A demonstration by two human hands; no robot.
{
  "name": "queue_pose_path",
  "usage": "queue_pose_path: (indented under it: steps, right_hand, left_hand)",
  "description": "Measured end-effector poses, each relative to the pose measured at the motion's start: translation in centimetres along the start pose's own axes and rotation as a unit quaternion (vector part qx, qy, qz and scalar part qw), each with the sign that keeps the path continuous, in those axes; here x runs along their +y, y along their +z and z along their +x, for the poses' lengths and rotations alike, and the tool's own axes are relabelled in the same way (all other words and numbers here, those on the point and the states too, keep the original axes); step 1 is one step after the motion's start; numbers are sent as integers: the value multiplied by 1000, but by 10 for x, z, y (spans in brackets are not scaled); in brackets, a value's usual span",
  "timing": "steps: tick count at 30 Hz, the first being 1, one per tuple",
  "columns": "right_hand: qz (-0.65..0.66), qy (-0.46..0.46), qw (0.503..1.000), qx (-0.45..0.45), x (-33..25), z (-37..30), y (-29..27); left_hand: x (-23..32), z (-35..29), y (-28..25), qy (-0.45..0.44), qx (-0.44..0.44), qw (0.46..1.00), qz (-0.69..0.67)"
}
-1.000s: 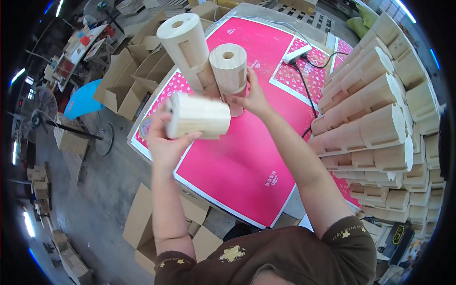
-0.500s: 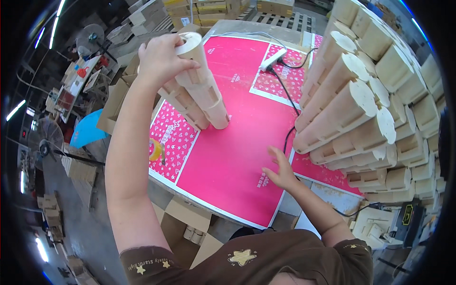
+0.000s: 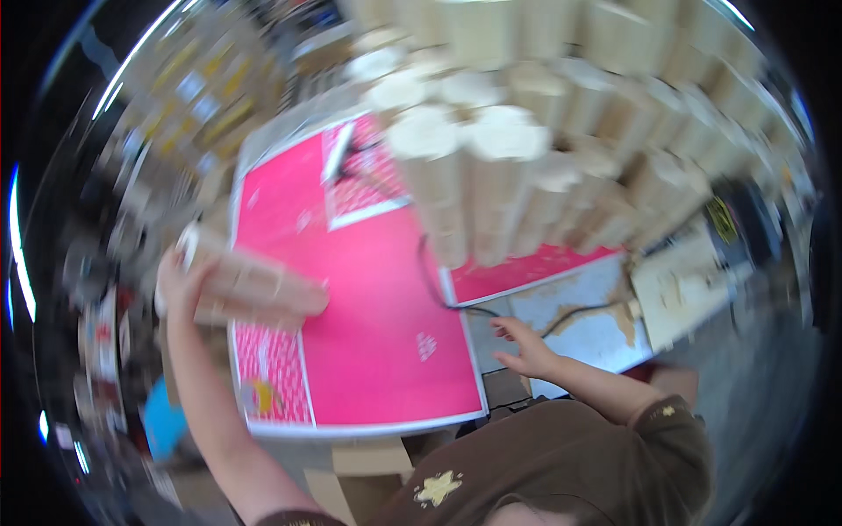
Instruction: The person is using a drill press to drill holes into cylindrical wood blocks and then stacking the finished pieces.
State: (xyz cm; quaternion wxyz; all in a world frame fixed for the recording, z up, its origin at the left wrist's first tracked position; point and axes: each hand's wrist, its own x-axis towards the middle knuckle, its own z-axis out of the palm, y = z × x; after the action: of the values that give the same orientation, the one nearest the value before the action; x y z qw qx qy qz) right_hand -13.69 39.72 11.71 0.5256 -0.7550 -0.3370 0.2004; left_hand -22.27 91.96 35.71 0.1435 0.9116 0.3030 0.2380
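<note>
On the left part of the pink sheet-covered table (image 3: pixel 377 368) stand stacked pale wooden blocks (image 3: pixel 254 280), shaped like rounded columns side by side. My left hand (image 3: pixel 181 282) is closed round their upper end, its thumb lying over the near side; motion blur softens the fingers. Beyond the sheet's right edge hovers my right hand (image 3: pixel 526 349), fingers apart and holding nothing, near a black cable (image 3: pixel 478 310). Many similar wooden columns (image 3: pixel 504 184) stand crowded together at the far right of the table.
A roll of yellow tape (image 3: pixel 261 397) lies at the sheet's left corner. A white power strip (image 3: pixel 338 153) sits toward the back. To the right is a dark machine with a pale bed (image 3: pixel 688 276). An open cardboard box (image 3: pixel 373 458) stands below the front edge.
The whole view has swung to the right, with blur. My right hand has left the space over the pink sheet and moved right, past its edge. My left hand stays on the stacked blocks.
</note>
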Motion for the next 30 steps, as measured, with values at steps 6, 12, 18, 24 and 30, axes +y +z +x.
queue_pose_path:
  steps: [6, 12, 18, 24, 30]
  right_hand:
    - [-11, 17, 999, 33, -5, -35, -17]
    - [40, 55, 992, 103, -30, -97, -43]
    - [61, -106, 989, 85, -112, -125, -136]
    - [138, -471, 870, -49, -212, -163, -243]
    - [200, -540, 814, -80, -221, -206, -320]
  left_hand:
    - [-59, -9, -10, 11, 36, 994, 103]
    - [-20, -18, -6, 34, 64, 992, 105]
    - [16, -38, 11, 49, 153, 983, 91]
    - [169, -159, 64, 21, 32, 970, -242]
    - [361, -214, 84, 141, 9, 948, -284]
